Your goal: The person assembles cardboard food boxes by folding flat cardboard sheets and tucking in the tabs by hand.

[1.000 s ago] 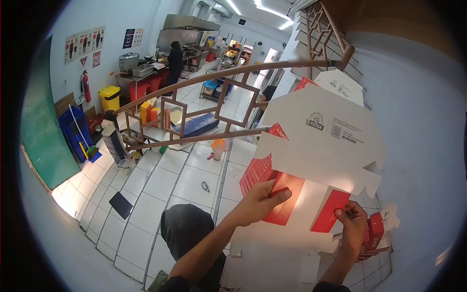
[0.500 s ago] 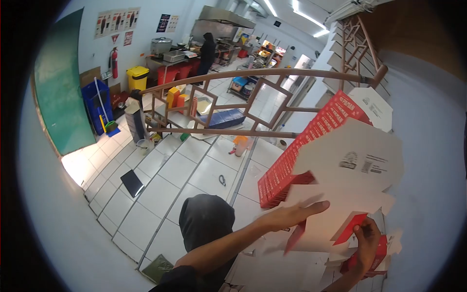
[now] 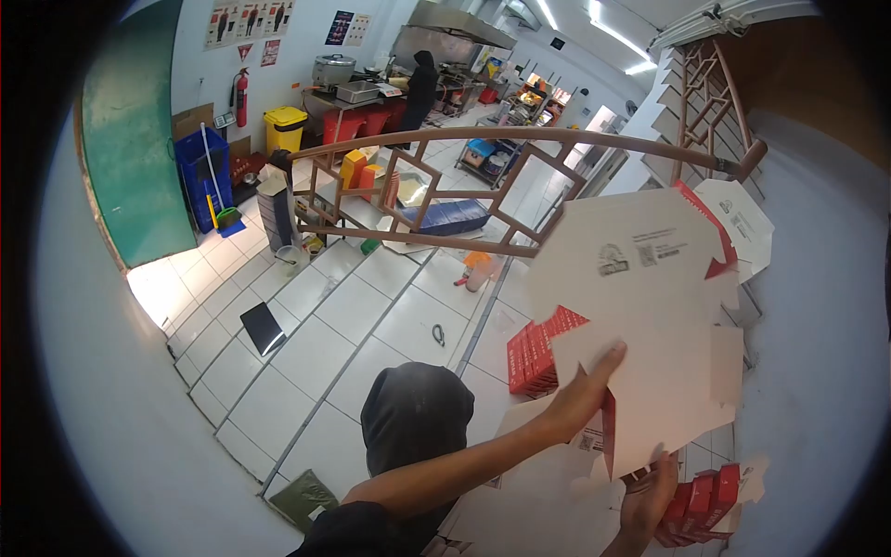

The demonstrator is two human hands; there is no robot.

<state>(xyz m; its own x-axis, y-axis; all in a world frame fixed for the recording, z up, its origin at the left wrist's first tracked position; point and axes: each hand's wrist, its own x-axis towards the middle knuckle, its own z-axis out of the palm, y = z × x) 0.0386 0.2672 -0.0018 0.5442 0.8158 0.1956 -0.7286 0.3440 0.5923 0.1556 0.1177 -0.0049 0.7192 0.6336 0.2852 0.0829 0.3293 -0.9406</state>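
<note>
Gripping the unfolded carton blank (image 3: 640, 325) at its left edge, the left hand (image 3: 583, 397) has its thumb on the white face. The right hand (image 3: 650, 492) touches the lower edge; whether it pinches the card cannot be told. The blank, bearing a black logo and QR code, is held up before the brown railing (image 3: 429, 236). Stacked red cartons (image 3: 698, 503) stand just beside the right hand.
</note>
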